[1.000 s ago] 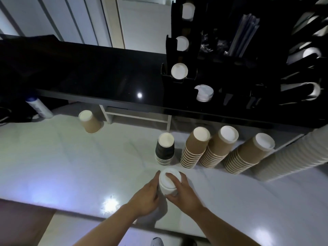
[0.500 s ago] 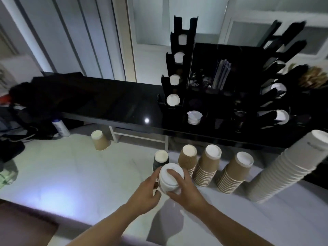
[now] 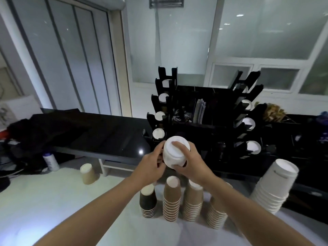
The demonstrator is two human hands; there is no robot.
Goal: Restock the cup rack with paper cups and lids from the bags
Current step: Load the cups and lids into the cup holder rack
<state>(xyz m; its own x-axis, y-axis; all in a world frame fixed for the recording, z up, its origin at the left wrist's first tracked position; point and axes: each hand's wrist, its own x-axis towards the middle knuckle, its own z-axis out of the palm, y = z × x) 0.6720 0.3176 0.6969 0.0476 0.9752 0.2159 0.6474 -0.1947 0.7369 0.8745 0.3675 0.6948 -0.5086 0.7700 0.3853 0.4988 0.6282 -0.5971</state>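
I'm clamping both my left hand [image 3: 150,164] and right hand [image 3: 190,162] on the white stack [image 3: 174,151], its long axis pointing at the rack [image 3: 209,125] just beyond.

Café service counter, black cup rack [image 3: 198,110], paper cup stacks [image 3: 171,201]

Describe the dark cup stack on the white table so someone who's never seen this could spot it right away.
Start at the white table in front of the black cup rack. A row of upside-down cup stacks stands near its far edge, and the black cup stack is at the left end. It is the shortest and the only black one; the brown cup stacks beside it are taller.
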